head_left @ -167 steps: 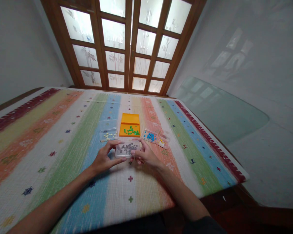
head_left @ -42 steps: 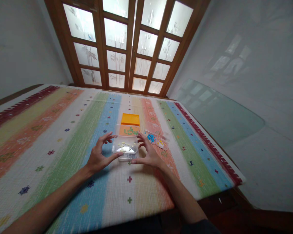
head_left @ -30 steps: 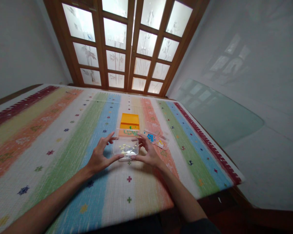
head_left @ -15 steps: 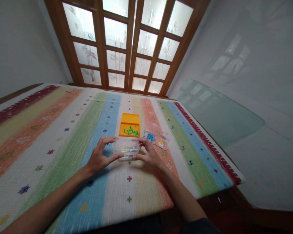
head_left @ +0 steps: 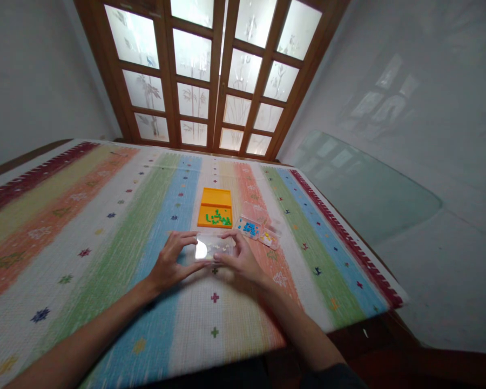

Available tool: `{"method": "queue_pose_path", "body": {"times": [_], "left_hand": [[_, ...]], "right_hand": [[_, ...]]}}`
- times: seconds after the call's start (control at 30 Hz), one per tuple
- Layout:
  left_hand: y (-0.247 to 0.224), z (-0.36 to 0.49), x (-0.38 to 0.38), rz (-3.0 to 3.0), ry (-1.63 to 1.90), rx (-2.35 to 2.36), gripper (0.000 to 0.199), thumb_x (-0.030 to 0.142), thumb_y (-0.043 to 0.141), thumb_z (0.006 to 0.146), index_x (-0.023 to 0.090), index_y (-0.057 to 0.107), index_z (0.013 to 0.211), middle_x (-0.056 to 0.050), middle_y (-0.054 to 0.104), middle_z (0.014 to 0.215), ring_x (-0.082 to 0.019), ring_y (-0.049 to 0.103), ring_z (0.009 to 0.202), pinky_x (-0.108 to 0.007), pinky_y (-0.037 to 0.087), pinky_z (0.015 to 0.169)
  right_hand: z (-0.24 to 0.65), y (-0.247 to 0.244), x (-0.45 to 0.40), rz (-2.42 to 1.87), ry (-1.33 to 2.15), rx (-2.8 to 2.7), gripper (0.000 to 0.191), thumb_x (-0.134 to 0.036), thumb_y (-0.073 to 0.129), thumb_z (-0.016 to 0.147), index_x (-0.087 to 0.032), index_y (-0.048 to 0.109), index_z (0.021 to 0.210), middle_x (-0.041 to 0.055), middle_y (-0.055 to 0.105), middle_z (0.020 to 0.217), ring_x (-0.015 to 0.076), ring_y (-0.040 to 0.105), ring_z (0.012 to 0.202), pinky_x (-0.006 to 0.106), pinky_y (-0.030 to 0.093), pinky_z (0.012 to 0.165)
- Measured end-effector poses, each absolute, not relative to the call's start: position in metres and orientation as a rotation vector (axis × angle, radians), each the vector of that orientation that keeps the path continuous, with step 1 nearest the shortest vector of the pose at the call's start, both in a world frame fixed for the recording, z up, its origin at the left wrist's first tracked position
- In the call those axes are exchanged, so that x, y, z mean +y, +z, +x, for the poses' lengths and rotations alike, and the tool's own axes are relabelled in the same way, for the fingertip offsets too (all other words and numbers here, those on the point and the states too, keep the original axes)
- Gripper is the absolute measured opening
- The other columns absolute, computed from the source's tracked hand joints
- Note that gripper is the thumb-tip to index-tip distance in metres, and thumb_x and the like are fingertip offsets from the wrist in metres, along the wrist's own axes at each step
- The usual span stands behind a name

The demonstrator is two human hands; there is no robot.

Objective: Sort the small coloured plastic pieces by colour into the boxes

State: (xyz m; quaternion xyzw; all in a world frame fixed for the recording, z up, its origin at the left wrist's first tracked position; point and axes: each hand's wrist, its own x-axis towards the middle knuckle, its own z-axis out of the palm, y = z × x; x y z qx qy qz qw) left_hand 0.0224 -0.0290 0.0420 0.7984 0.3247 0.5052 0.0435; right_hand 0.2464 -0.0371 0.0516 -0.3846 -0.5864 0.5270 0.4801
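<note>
A clear plastic box (head_left: 214,248) is held between my two hands near the middle of the table, its lid down and shining with a glare at the left. My left hand (head_left: 171,260) grips the box's left end, thumb at the near edge and fingers at the far edge. At the right end my right hand (head_left: 243,258) holds it in the same way. Small pale pieces show faintly through the lid. Just beyond stands an open orange box (head_left: 215,198) with small green pieces (head_left: 217,218) in its near half.
Right of the orange box, an open clear box holds blue pieces (head_left: 249,228), and another clear box beside it holds yellow and white pieces (head_left: 269,239). A striped cloth (head_left: 214,313) covers the table. Wooden doors with glass panes stand behind.
The clear box's lid has come down, and the box now looks closed between my hands. My right thumb has moved left along its near edge.
</note>
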Motion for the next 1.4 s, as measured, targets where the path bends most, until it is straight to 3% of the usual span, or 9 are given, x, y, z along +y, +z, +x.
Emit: {"method": "queue_pose_path", "body": {"times": [0.23, 0.37, 0.5, 0.77, 1.13, 1.27, 1.4], "left_hand": [[0.039, 0.025, -0.032, 2.432, 1.498, 0.963, 0.039, 0.037, 0.082, 0.081, 0.023, 0.059, 0.11, -0.008, 0.071, 0.111, -0.025, 0.066, 0.1, -0.039, 0.053, 0.087], [0.038, 0.025, -0.032, 2.444, 1.482, 0.977, 0.036, 0.039, 0.079, 0.084, 0.023, 0.059, 0.109, -0.008, 0.071, 0.113, -0.024, 0.066, 0.101, -0.039, 0.053, 0.088], [0.035, 0.025, -0.032, 2.457, 1.462, 0.995, 0.037, 0.04, 0.078, 0.085, 0.023, 0.057, 0.11, -0.009, 0.07, 0.114, -0.024, 0.066, 0.102, -0.039, 0.053, 0.088], [0.027, 0.022, -0.027, 2.473, 1.445, 1.05, 0.037, 0.041, 0.077, 0.085, 0.022, 0.057, 0.11, -0.01, 0.07, 0.114, -0.025, 0.066, 0.103, -0.041, 0.055, 0.088], [0.017, 0.022, -0.022, 2.393, 1.315, 1.167, 0.04, 0.045, 0.08, 0.08, 0.023, 0.058, 0.105, -0.007, 0.07, 0.107, -0.025, 0.066, 0.1, -0.041, 0.057, 0.086], [0.017, 0.021, -0.024, 2.337, 1.239, 1.221, 0.047, 0.046, 0.08, 0.078, 0.023, 0.056, 0.111, -0.006, 0.067, 0.104, -0.025, 0.067, 0.096, -0.041, 0.057, 0.083], [0.019, 0.021, -0.024, 2.377, 1.206, 1.202, 0.056, 0.046, 0.078, 0.079, 0.022, 0.054, 0.123, -0.008, 0.066, 0.107, -0.025, 0.067, 0.093, -0.042, 0.058, 0.08]], "right_hand": [[0.244, 0.052, -0.039, -0.937, 1.273, -1.403, 0.054, -0.047, 0.089, 0.063, -0.027, 0.053, 0.099, 0.0012, 0.057, 0.096, 0.0189, 0.06, 0.083, 0.032, 0.053, 0.067], [0.244, 0.048, -0.038, -0.959, 1.332, -1.389, 0.056, -0.047, 0.089, 0.062, -0.026, 0.05, 0.098, -0.0003, 0.056, 0.092, 0.018, 0.058, 0.079, 0.03, 0.051, 0.065], [0.244, 0.044, -0.038, -0.993, 1.287, -1.43, 0.054, -0.044, 0.087, 0.064, -0.026, 0.051, 0.1, -0.0003, 0.057, 0.091, 0.0189, 0.058, 0.08, 0.031, 0.05, 0.067], [0.255, 0.044, -0.028, -1.057, 1.095, -1.59, 0.045, -0.041, 0.081, 0.075, -0.025, 0.061, 0.112, 0.0043, 0.066, 0.109, 0.021, 0.062, 0.09, 0.035, 0.05, 0.079], [0.277, 0.041, -0.011, -1.15, 0.553, -1.809, 0.02, -0.03, 0.071, 0.084, -0.023, 0.067, 0.102, 0.0059, 0.07, 0.105, 0.0251, 0.061, 0.104, 0.04, 0.047, 0.091], [0.285, 0.043, -0.006, -1.237, 0.259, -1.844, 0.022, -0.027, 0.068, 0.083, -0.024, 0.068, 0.105, 0.0079, 0.068, 0.108, 0.029, 0.057, 0.11, 0.046, 0.043, 0.099], [0.301, 0.051, 0.005, -1.42, -0.078, -1.842, 0.032, -0.025, 0.063, 0.085, -0.021, 0.066, 0.117, 0.0135, 0.063, 0.124, 0.0329, 0.049, 0.122, 0.05, 0.036, 0.106]]}}
